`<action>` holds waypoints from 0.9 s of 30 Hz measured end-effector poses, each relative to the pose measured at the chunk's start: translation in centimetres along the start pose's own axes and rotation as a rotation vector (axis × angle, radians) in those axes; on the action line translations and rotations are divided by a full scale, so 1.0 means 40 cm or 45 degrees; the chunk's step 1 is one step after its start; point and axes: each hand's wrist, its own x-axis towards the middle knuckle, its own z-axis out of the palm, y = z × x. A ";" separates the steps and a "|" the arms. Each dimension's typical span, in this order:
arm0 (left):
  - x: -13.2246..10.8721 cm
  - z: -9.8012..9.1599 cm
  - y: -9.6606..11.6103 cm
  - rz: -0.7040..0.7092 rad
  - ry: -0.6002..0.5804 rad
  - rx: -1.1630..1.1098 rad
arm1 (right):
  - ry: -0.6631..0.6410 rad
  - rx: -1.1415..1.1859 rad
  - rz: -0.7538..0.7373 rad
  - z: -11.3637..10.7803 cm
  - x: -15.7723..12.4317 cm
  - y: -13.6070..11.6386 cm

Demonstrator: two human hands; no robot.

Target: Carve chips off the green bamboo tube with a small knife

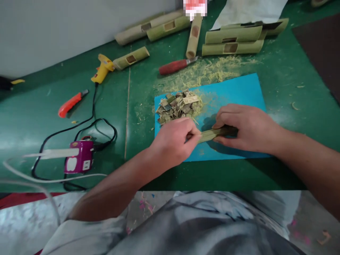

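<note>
Both of my hands grip a narrow, greenish piece of bamboo (209, 135) a little above a blue sheet (239, 88). My left hand (176, 140) pinches its left end between thumb and fingers. Around the right part, my right hand (248, 124) closes with the thumb below and the fingers on top, hiding some of the piece. A heap of bamboo chips and shavings (177, 106) lies on the sheet just beyond my left hand. Pale dust is spread beside that heap.
Beyond the sheet lie a red-handled knife (174, 67) and several bamboo tubes with cut windows, such as one tube (233, 34). To the left are a yellow glue gun (102, 71), an orange utility knife (70, 105), a purple power adapter (79, 156) and looping cords.
</note>
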 end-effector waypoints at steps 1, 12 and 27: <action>0.000 0.001 0.001 0.018 0.005 0.000 | 0.009 -0.007 -0.004 0.000 0.000 0.000; -0.006 0.010 -0.005 0.181 -0.002 0.093 | 0.013 -0.020 0.020 0.000 -0.001 0.003; -0.013 0.003 -0.001 0.150 0.030 0.148 | 0.005 -0.012 -0.009 0.001 -0.003 0.004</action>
